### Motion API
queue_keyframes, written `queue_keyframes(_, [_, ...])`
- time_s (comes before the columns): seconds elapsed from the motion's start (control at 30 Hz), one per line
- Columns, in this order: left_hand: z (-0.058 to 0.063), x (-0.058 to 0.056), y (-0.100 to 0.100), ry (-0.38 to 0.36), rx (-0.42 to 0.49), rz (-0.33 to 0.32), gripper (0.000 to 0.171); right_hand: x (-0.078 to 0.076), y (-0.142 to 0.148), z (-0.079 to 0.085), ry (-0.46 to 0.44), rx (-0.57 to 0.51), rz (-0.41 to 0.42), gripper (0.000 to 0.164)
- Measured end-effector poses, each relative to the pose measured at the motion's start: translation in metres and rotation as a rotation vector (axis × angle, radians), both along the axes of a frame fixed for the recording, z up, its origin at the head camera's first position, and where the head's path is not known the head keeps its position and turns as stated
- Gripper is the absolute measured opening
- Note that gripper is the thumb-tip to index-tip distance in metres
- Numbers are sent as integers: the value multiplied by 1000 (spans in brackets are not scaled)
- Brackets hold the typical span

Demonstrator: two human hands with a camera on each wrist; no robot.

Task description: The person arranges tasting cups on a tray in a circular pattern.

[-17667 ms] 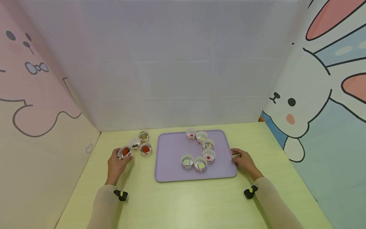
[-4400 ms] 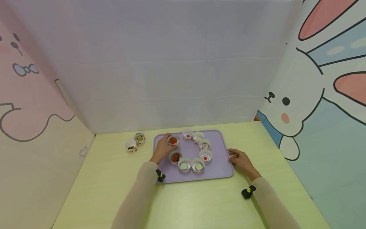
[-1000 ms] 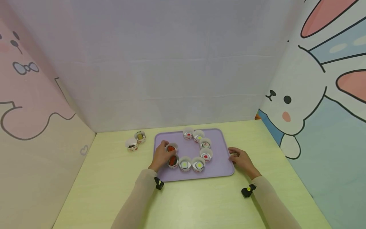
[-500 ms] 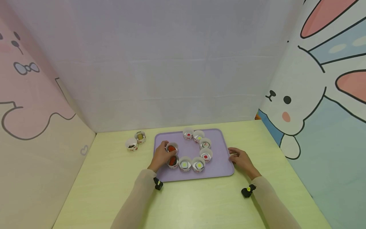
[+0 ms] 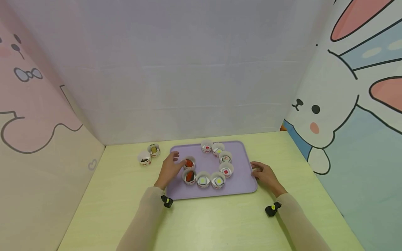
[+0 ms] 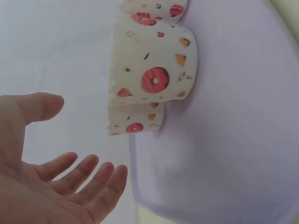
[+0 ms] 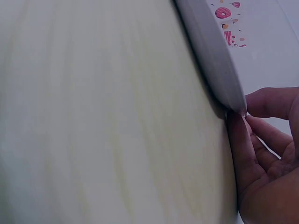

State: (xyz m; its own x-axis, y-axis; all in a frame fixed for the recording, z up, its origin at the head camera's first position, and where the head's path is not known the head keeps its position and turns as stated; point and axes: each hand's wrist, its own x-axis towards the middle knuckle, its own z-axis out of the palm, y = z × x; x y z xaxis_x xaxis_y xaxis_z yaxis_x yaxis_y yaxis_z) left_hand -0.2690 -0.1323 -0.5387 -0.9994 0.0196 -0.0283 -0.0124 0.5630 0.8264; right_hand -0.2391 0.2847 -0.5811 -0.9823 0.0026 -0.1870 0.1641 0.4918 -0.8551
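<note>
My left hand (image 5: 169,169) hovers over the left side of the lilac tray (image 5: 238,184), fingers spread and holding nothing. Just right of its thumb stands a paper baking cup (image 5: 189,163) with an orange-red piece inside; the left wrist view shows a gap between the hand and the donut-printed cups (image 6: 154,60). A second cup with an orange-red and dark piece (image 5: 190,177) touches it in front. Several more cups, holding white pieces with yellow or red centres like sushi rolls, curve round the tray. At the tray's right edge, my right hand (image 5: 266,177) pinches the rim (image 7: 229,88) between thumb and fingers.
Two cups stand on the table left of the tray: one with a dark filling (image 5: 144,158), one with a yellowish-green piece (image 5: 154,150). A pale wall hanging (image 5: 188,87) rises behind the pale yellow table (image 5: 204,223), with cartoon-printed sheets at both sides.
Two orange-red cups came from the left table onto the tray. The latest was set behind the other; my left hand has just let go and drawn left. My right hand stays at the rim.
</note>
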Motion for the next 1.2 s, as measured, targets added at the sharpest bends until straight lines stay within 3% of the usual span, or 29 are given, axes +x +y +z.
queue_keyframes(0.37, [25,4,-20,103,54,-19,62,-1,2,-3,16,-8,0,51])
queue_keyframes(0.67, [36,2,-45,121,68,16,67,0,2,-3,19,1,9,51])
queue_keyframes(0.97, [44,-2,-68,146,51,57,76,-1,2,-5,19,1,3,50])
queue_keyframes(1.2, [40,-8,-90,157,40,127,79,0,2,-5,24,8,13,50])
